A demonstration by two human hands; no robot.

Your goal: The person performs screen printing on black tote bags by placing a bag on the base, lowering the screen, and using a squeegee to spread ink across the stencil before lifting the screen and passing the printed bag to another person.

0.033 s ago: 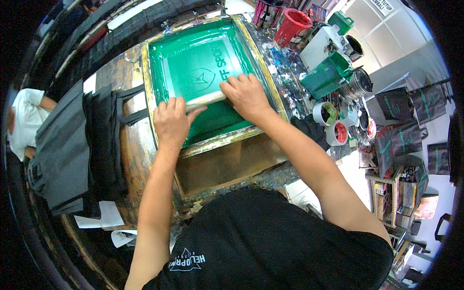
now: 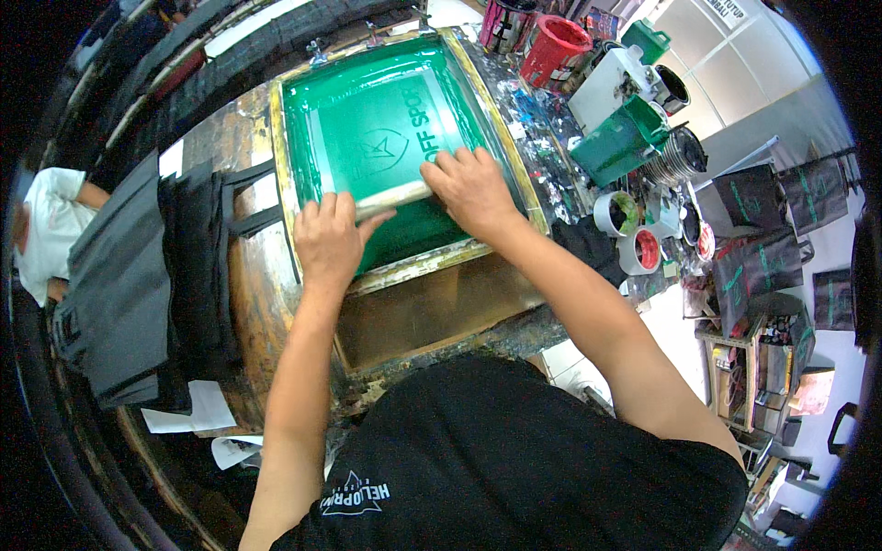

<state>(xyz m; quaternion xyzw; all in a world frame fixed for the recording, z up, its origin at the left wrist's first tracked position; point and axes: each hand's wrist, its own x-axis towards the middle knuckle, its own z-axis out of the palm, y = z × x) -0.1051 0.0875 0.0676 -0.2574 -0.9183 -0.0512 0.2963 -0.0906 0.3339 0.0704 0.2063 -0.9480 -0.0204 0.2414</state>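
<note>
A screen-printing frame [image 2: 279, 147] with pale, yellow-stained edges lies on the work table. Its green-coated mesh [image 2: 363, 106] shows a shield-shaped emblem and lettering, and wet green ink gleams along the far edge. Across the near part of the mesh runs a squeegee [image 2: 393, 198] with a pale bar handle. My left hand [image 2: 328, 241] grips the handle's left end, thumb along its near side. At the right end, my right hand [image 2: 470, 191] has its fingers curled over the top. The squeegee's blade is hidden behind the handle and hands.
Black fabric bags [image 2: 124, 275] are piled on the left, their straps reaching the frame. Hinge clamps [image 2: 317, 52] hold its far edge. Along the right stand a red ink bucket [image 2: 556, 50], a green container [image 2: 620, 142] and tape rolls [image 2: 640, 251]. A person in white [image 2: 57, 225] is far left.
Both hands and the squeegee have come slightly nearer to me over the mesh, uncovering a little more of the lettering. The frame has stayed put.
</note>
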